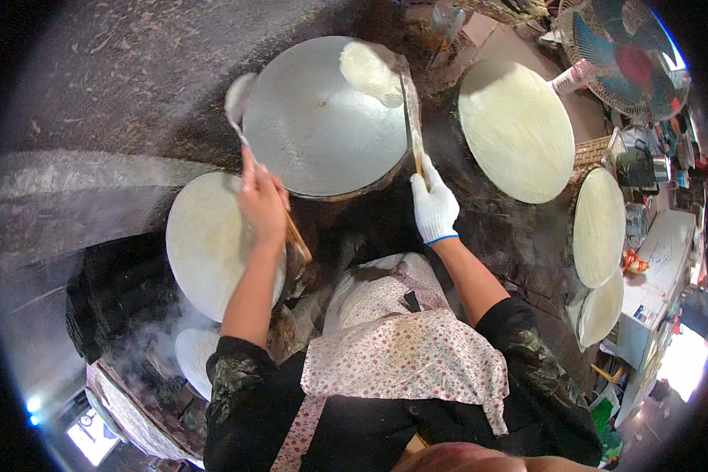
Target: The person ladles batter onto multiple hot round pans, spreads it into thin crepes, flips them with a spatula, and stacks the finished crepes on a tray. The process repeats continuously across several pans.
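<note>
A round grey griddle [311, 130] lies in front of me. On its far right part sits a patch of pale batter [366, 71]. My left hand [263, 204], bare, is closed around the handle of a ladle [239, 98], whose bowl is at the griddle's left rim. The ladle's wooden handle end sticks out below the hand. In a white glove, my right hand [434, 206] grips a long, flat spatula [413, 122] with a wooden handle. Its blade lies along the griddle's right edge, close to the batter, with pale batter stuck on it.
Pale flat crepes cover round griddles to the left [208, 244] and right [515, 130]. Further right are more round crepes [599, 228]. Steam rises at lower left. A fan [631, 63] stands at the far right, near a woven basket [592, 153] and a white counter [665, 256].
</note>
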Demonstrator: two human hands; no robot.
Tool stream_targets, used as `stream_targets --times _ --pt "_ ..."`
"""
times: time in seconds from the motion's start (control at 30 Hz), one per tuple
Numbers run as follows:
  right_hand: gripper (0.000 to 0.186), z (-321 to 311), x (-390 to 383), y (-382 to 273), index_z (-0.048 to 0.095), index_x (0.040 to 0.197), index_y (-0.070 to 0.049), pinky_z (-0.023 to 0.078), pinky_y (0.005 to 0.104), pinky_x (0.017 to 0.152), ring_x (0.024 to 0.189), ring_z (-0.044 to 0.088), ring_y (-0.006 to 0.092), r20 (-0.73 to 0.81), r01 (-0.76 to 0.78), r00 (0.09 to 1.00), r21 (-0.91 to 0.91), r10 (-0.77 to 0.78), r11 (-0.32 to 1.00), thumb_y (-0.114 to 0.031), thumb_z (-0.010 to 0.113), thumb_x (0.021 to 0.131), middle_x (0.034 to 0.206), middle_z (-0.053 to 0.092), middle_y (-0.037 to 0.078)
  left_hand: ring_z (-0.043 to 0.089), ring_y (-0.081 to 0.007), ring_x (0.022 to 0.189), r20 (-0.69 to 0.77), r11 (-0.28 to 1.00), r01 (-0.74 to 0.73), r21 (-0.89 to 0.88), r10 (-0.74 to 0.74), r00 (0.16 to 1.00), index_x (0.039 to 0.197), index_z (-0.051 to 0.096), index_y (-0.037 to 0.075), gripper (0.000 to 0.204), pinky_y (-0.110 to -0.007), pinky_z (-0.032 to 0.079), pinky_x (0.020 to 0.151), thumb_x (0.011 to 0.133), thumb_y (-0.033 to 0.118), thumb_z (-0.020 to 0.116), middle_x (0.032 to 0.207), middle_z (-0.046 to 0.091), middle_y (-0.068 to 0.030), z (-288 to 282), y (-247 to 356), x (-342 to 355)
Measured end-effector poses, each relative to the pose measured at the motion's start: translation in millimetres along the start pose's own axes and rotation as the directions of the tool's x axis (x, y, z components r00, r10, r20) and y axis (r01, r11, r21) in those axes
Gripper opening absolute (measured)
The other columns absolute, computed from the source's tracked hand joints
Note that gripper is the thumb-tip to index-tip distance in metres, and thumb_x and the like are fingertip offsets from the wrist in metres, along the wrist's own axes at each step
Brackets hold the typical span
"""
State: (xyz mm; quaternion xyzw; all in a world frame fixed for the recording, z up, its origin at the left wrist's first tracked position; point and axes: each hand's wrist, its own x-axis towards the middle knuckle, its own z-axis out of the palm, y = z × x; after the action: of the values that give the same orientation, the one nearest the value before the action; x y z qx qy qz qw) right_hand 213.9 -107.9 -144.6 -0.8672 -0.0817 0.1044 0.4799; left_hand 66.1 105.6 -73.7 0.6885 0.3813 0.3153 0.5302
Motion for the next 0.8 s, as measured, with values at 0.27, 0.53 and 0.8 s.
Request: stream_targets --times 0.27,0.53,0.8 --pt "0.052 16.9 -0.5 -41.2 0.061 0.145 -0.010 0.052 0.0359 0.101 0.118 0.072 0.0280 0.091 0.086 0.992 0.028 -0.088 0.996 -0.034 0.063 0.099 0.127 0.073 0.020 0.044 -0.0055 0.050 0.169 0.957 0.179 -0.228 -0.142 0.975 0.165 0.032 0.010 0.054 -0.022 0.039 0.045 0.113 0.014 0.043 0.069 0.049 0.0016 -41.6 17.5 -73.9" --pt "0.050 23.4 16.5 -53.8 0.065 0.142 -0.027 0.053 0.0404 0.099 0.109 0.072 0.0372 0.256 0.166 0.953 0.010 -0.163 0.986 -0.047 0.058 0.096 0.116 0.074 0.020 0.044 -0.0058 0.050 0.204 0.936 0.194 -0.294 -0.137 0.969 0.166 0.029 0.008 0.056 -0.021 0.039 0.045 0.112 0.014 0.045 0.069 0.049 0.0013 -59.4 23.0 -97.0" --pt "0.055 31.5 31.7 -65.2 0.063 0.145 -0.025 0.055 0.0442 0.096 0.105 0.074 0.0368 0.335 0.208 0.930 -0.138 -0.152 0.968 -0.050 0.055 0.096 0.115 0.075 0.021 0.045 -0.0070 0.052 0.206 0.958 0.199 -0.206 -0.156 0.966 0.167 0.025 0.007 0.060 -0.023 0.040 0.045 0.113 0.017 0.049 0.072 0.050 -0.0006 -63.1 23.6 -112.5"
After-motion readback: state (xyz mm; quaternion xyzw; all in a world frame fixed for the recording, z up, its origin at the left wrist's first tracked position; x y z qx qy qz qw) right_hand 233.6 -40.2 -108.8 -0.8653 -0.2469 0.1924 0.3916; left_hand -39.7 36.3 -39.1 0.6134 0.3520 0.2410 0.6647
